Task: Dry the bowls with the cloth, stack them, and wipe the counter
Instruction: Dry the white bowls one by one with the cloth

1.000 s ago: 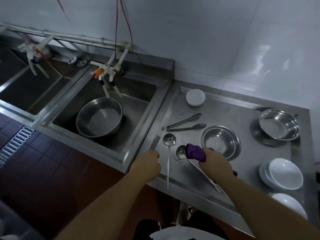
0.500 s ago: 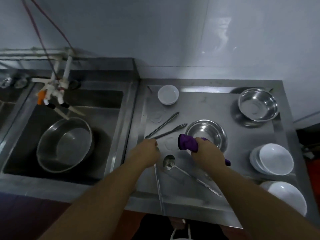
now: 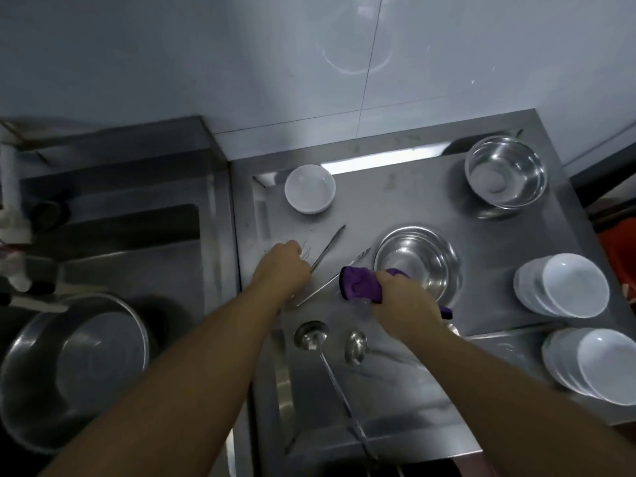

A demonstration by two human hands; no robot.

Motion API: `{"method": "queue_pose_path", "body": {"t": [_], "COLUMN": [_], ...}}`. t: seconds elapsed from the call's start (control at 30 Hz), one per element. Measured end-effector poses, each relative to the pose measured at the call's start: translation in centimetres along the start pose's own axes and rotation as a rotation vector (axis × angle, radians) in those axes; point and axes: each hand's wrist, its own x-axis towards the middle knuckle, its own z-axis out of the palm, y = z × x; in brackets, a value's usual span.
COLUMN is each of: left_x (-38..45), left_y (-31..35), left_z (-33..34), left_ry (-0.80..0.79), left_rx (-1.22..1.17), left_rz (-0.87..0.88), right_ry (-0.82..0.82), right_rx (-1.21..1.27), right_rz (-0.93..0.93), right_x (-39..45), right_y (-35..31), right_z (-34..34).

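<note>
My right hand (image 3: 402, 301) grips a bunched purple cloth (image 3: 359, 287) on the steel counter (image 3: 395, 208), just in front of a shallow steel bowl (image 3: 418, 259). My left hand (image 3: 282, 266) lies with curled fingers over the near end of the metal tongs (image 3: 330, 246); whether it holds them is hidden. A single white bowl (image 3: 309, 189) stands at the back left. A deeper steel bowl (image 3: 506, 175) sits at the back right. Two stacks of white bowls (image 3: 564, 287) (image 3: 599, 366) stand along the right edge.
Two steel ladles (image 3: 311, 335) (image 3: 356, 346) lie on the counter near its front, handles towards me. The sink (image 3: 137, 235) on the left holds a large steel basin (image 3: 79, 366), with taps (image 3: 13, 215) above it. A tiled wall (image 3: 309, 63) runs behind.
The view swung right and closer over the counter. My left hand moved from the ladle handle up to the tongs. My right hand slid the cloth forward, nearer the shallow steel bowl.
</note>
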Motion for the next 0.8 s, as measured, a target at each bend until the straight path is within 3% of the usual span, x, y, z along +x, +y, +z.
{"method": "queue_pose_path", "body": {"t": [0.23, 0.43, 0.53, 0.7, 0.8], "left_x": [7.6, 13.0, 14.2, 14.7, 13.4], "left_y": [0.3, 1.6, 2.1, 2.2, 1.9], "left_z": [-1.3, -1.4, -1.3, -0.8, -0.4], "left_ry": [0.065, 0.089, 0.086, 0.135, 0.13], "left_rx": [-0.067, -0.517, -0.631, -0.786, -1.005], "left_rz": [-0.105, -0.4, -0.487, -0.562, -0.553], "right_ry": [-0.026, -0.029, -0.021, -0.012, 0.011], "right_rx": [0.015, 0.031, 0.065, 0.105, 0.125], "right_rz": [-0.002, 0.038, 0.05, 0.086, 0.1], "right_x": [2.5, 3.0, 3.1, 2.2, 1.3], "right_y": [-0.6, -0.6, -0.7, -0.1, 0.5], "right_z": [0.6, 1.4, 1.7, 2.4, 2.5]}}
